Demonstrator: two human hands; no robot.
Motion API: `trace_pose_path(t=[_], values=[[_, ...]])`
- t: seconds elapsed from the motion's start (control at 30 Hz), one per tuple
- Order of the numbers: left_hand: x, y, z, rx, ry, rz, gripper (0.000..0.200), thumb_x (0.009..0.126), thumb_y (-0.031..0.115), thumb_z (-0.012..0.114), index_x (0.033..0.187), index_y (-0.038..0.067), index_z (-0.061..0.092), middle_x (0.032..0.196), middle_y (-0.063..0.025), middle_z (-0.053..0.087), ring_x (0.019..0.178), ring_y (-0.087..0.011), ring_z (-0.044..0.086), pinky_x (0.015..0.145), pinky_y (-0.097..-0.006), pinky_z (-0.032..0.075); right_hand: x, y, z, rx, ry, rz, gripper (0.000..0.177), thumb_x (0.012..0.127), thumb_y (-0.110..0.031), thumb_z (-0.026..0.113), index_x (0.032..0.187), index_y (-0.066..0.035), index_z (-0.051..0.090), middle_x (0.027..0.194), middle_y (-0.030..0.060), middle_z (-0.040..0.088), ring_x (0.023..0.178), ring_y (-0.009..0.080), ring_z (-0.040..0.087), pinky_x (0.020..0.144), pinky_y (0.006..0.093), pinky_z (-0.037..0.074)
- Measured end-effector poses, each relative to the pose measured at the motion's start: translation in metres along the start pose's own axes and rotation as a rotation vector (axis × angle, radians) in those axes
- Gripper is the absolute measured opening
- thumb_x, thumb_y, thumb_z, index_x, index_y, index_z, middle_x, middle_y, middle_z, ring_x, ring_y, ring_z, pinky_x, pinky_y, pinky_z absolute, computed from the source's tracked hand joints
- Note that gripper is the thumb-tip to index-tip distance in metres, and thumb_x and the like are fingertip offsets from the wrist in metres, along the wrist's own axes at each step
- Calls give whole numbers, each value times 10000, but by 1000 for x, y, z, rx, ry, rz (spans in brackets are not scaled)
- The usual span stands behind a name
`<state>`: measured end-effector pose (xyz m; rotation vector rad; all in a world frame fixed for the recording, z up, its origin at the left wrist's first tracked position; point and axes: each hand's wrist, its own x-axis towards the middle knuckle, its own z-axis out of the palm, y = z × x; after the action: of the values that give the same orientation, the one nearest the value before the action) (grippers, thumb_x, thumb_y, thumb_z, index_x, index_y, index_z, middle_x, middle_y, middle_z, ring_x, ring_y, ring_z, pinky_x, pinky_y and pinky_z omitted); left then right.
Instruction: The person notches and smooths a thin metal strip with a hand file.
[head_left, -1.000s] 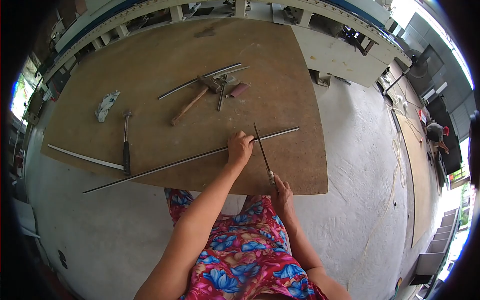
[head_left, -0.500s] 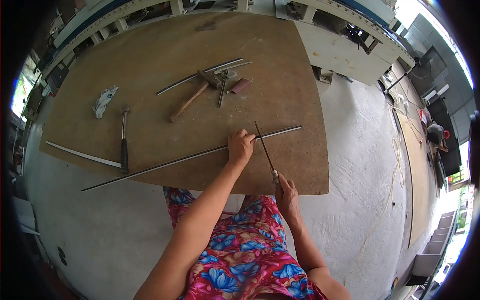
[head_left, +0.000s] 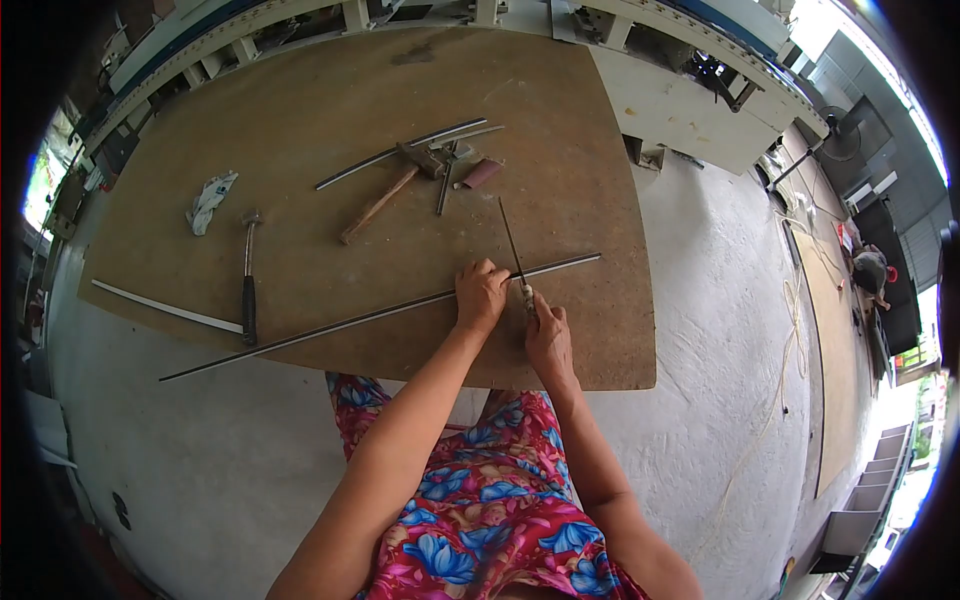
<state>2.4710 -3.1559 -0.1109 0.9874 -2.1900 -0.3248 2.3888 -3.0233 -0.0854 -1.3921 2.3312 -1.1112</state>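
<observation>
A long thin dark strip with a pale edge (head_left: 370, 315) lies slantwise across the brown table (head_left: 560, 110), its left end past the front edge. My left hand (head_left: 482, 293) is closed on the strip, right of its middle. My right hand (head_left: 548, 335) is wrapped round the pale handle of a thin saw-like blade (head_left: 511, 232). The blade crosses the strip just right of my left hand and points away from me. Its teeth are too small to make out.
A black-handled hammer (head_left: 249, 290), a curved pale strip (head_left: 165, 305) and a crumpled wrapper (head_left: 210, 203) lie at the left. Farther back are a wooden-handled hammer (head_left: 380, 205), metal pieces and a reddish sheet (head_left: 482, 173). A person (head_left: 872, 275) is at the far right.
My right hand has moved forward and slightly left with the blade, so its handle is now close to the strip. My left hand stays in place.
</observation>
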Motion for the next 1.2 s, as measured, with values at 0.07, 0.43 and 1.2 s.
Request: trace_pose_path(t=[0.07,0.43,1.2], values=[[-1,3,-3,11,-24,-8,72,760,167,726,828,149,713,839,-24,571,888,-247,559,774,-407,437,-12,4,-5,-2,-13,-14,443,889,-65,511,1331,-94,504,955,258,586,871,424,591,744,466,494],[-1,4,-4,11,-39,-6,54,770,177,719,799,135,701,841,-33,572,882,-259,550,794,-415,432,-74,-6,-55,-30,-119,29,439,901,-38,513,1336,-92,511,903,265,586,832,407,572,734,456,480],[0,5,-7,-13,-37,-32,99,759,152,734,853,122,730,865,-34,597,896,-252,564,805,-399,433,-25,-17,-25,-18,-62,40,394,898,-48,539,1291,-66,544,930,267,593,846,417,582,738,456,477]])
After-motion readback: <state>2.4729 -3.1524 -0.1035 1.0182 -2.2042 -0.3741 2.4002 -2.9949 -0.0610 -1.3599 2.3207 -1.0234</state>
